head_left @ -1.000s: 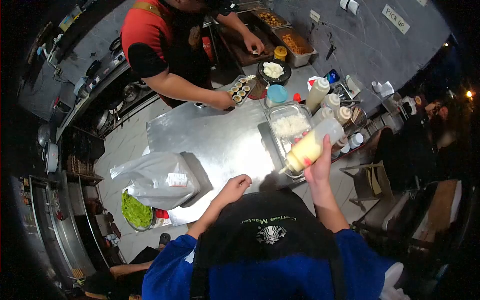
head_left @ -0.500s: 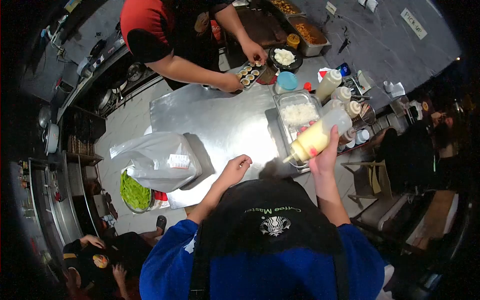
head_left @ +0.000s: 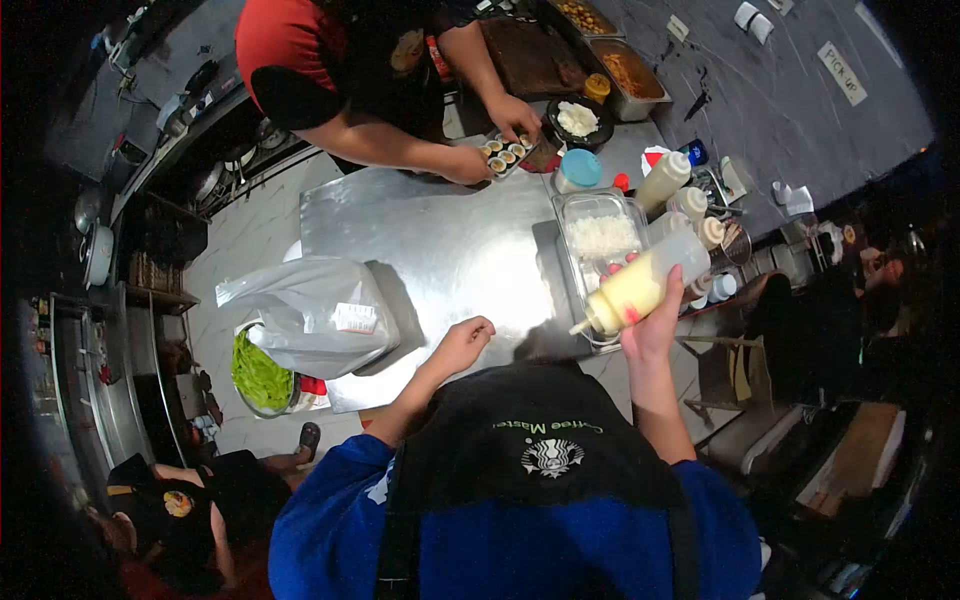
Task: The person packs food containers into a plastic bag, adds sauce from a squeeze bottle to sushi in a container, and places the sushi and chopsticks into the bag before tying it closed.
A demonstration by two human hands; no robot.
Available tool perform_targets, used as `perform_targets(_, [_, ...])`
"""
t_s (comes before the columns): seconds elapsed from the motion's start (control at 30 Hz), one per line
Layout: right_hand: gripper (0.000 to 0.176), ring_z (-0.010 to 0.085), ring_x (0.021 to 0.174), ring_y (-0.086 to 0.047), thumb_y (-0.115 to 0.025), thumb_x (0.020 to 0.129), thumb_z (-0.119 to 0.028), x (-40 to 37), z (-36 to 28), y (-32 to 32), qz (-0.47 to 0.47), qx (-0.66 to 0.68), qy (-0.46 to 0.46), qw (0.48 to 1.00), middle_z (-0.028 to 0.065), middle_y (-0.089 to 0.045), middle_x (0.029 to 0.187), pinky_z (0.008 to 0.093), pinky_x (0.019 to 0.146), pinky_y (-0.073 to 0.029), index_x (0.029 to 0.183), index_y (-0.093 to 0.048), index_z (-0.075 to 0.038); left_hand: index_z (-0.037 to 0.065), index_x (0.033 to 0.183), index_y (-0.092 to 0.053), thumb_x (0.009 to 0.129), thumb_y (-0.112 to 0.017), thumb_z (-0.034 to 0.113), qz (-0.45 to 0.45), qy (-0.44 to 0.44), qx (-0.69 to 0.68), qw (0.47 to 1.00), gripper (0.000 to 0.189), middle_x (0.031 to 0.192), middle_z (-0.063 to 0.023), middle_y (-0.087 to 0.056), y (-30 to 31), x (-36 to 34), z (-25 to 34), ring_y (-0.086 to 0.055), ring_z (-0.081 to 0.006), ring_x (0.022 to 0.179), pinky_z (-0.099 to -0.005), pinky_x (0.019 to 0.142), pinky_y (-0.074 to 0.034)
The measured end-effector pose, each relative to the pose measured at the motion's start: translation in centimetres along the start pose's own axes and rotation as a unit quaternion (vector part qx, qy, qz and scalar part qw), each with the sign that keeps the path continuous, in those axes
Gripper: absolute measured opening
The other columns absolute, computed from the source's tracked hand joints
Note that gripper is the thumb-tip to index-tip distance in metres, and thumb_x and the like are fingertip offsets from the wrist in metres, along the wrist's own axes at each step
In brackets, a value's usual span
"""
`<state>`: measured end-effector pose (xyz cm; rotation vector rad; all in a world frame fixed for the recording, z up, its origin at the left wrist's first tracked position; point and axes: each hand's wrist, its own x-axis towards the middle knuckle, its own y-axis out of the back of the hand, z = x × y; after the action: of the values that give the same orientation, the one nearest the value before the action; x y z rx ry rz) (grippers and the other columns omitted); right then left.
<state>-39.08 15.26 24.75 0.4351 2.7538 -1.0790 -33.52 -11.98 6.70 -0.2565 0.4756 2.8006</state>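
Observation:
My right hand is wrapped round a squeeze bottle of pale yellow sauce, tilted with its nozzle pointing down to the left. Just behind the bottle is a clear container of white rice. My left hand rests over the near part of the steel table, its fingers curled in with nothing visible in them. To its left stands a grey plastic bag with a white label, beside a bowl of green lettuce.
Across the table a person in red and black holds a tray of sliced rolls. More squeeze bottles, a blue-lidded tub and food pans stand at the right. Another person is at lower left.
The view has shifted slightly. My right hand still holds the bottle, whose nozzle sits a little lower. The person at lower left has moved an arm down.

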Motion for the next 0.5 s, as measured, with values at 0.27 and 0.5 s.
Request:
perform_targets(0.27, [0.064, 0.0289, 0.097, -0.062, -0.044, 0.096, -0.058, 1.2, -0.7, 1.4, 0.014, -0.042, 0.012, 0.999, 0.0147, -0.060, 0.106, 0.0459, 0.086, -0.053, 0.117, -0.052, 0.003, 0.002, 0.096, -0.063, 0.093, -0.052, 0.015, 0.086, 0.047, -0.017, 0.995, 0.017, 0.076, -0.0037, -0.062, 2.1, 5.5, -5.2, -0.058, -0.0110, 0.071, -0.0271, 0.067, -0.047])
perform_targets(0.5, [0.070, 0.0284, 0.097, -0.062, -0.043, 0.094, -0.063, 2.0, -1.4, 2.7, 0.045, -0.038, 0.020, 0.998, 0.0161, -0.060, 0.103, 0.0457, 0.089, -0.052, 0.117, -0.052, 0.002, 0.001, 0.097, -0.064, 0.094, -0.052, 0.018, 0.105, 0.077, -0.040, 0.991, 0.021, 0.082, -0.0089, -0.066, 3.2, 9.3, -3.4, -0.062, -0.0160, 0.078, -0.0291, 0.073, -0.048])
